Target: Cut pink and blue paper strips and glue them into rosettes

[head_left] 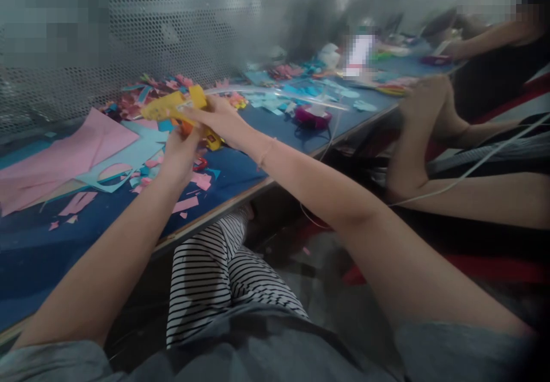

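Observation:
Over the table, a yellow glue gun points to the left, with an orange part near its handle. My left hand is closed around the handle from below. The fingers of my right hand press against the rear of the gun's body, partly hiding it. A long clear glue stick stretches from the back of the gun to the right. Under my hands lie scraps of pink paper and a small red object, too blurred to name.
Large pink and light blue sheets lie at left on the blue table. Cut pieces line the perforated metal panel. A magenta object sits near the edge. A co-worker's bent leg and a white cable are at right.

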`<action>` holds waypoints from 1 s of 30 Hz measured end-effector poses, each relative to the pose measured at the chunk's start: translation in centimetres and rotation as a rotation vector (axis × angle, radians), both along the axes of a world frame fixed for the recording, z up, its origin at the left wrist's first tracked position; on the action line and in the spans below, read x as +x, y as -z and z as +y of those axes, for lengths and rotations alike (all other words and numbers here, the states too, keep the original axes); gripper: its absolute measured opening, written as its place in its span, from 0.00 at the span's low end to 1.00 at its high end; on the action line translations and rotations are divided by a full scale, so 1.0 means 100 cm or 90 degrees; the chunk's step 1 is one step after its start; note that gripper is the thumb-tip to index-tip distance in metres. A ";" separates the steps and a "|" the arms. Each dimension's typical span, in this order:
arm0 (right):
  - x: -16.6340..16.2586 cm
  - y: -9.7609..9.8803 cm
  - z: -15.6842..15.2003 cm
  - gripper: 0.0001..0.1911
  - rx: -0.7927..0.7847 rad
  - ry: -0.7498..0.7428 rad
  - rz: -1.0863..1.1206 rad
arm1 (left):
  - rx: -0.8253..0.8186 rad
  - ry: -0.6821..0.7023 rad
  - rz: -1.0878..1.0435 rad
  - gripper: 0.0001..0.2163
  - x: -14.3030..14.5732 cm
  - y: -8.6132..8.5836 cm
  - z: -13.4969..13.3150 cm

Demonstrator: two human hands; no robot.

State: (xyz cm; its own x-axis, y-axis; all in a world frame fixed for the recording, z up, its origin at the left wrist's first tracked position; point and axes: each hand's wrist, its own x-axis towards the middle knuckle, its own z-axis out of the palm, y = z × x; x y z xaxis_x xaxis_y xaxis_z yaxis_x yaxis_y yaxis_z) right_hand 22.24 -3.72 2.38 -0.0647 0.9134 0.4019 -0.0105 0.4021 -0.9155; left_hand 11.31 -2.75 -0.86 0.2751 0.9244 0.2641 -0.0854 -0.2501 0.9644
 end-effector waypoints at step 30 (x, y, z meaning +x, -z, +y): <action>-0.001 0.042 0.083 0.18 -0.093 0.060 0.193 | 0.116 0.004 0.748 0.22 -0.141 -0.002 0.046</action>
